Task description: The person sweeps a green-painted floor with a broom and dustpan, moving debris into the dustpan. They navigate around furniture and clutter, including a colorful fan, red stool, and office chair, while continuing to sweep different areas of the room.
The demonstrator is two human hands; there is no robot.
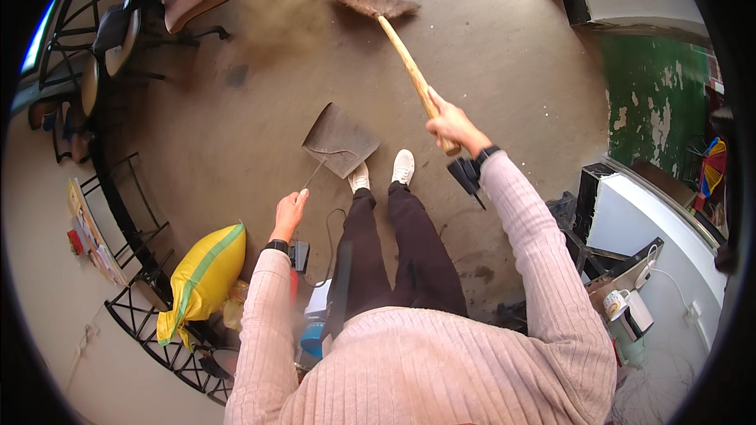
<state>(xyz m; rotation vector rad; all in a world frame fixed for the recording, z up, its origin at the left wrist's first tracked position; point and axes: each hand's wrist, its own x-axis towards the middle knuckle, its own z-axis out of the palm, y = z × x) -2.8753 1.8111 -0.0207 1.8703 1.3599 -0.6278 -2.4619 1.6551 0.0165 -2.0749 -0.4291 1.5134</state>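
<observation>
My right hand (455, 124) grips the lower end of a broom's wooden handle (413, 74). The broom's brown bristle head (372, 3) touches or hangs just over the concrete floor (248, 124), beside a curved black furniture leg. My left hand (289, 209) is closed on the thin metal handle of a dustpan (342, 133). That metal pan is low in front of my left shoe (359, 178), and a bent wire or rod crosses its surface. A brownish haze, perhaps dust, shows left of the broom head.
A yellow sack (207, 274) with a green stripe stands at the left by a black metal rack (159, 348). Black-framed chairs (121, 41) are at the upper left. At the right are a green peeling wall panel (655, 100) and a shelf with a mug (616, 305).
</observation>
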